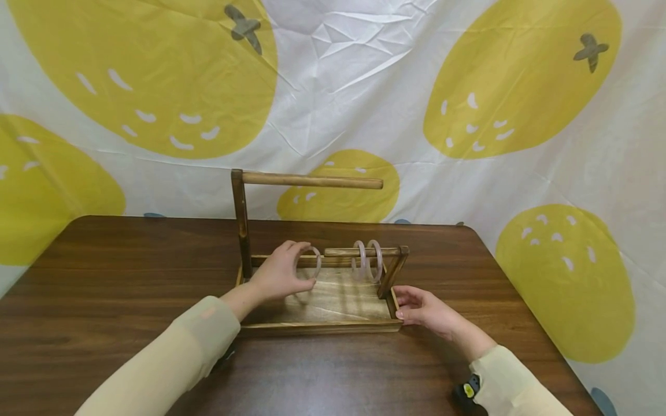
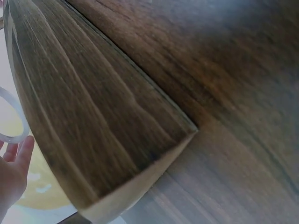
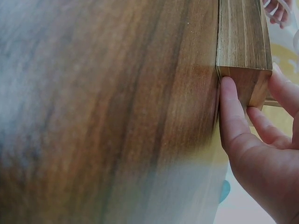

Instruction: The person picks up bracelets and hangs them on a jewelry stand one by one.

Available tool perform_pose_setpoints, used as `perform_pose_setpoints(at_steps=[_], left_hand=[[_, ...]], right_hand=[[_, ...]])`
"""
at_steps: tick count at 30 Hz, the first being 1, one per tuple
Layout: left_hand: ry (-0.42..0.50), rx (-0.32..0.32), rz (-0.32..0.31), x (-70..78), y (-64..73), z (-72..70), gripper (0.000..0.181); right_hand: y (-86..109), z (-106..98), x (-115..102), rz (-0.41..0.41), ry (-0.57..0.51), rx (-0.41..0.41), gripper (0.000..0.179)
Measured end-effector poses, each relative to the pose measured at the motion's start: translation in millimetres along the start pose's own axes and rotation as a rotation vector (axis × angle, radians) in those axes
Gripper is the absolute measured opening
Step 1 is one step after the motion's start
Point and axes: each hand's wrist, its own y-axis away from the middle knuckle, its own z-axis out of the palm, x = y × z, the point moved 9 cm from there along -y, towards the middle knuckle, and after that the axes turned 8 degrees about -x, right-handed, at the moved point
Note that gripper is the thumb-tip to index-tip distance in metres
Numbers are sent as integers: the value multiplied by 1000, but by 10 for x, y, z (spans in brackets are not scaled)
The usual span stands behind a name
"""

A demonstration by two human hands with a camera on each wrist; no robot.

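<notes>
My left hand point(image 1: 283, 271) pinches a pale translucent bangle point(image 1: 318, 263) between thumb and fingers. The bangle stands on edge, held over the tray, just left of the free end of the low bar point(image 1: 340, 252). Two similar bangles point(image 1: 374, 260) hang on that bar, toward its post. The bar belongs to a wooden jewelry stand point(image 1: 322, 328) with a shallow tray base. At the tray's right end, my right hand point(image 1: 424, 309) holds the end wall near the front corner. In the right wrist view, its fingertips point(image 3: 228, 86) rest against the end face.
A taller post point(image 1: 240, 225) rises at the stand's left end, carrying a long upper bar point(image 1: 312, 180) that extends right, above the low bar. The stand sits on a dark brown wooden table point(image 1: 130, 271). Behind hangs a white cloth point(image 1: 354, 110) with yellow fruit prints.
</notes>
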Motion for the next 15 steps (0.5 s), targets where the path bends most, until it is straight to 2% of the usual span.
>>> perform_pose_setpoints(at_steps=[15], left_hand=[[87, 48, 29, 9, 34, -88, 76]], right_hand=[[-1, 4, 1, 4, -6, -2, 69]])
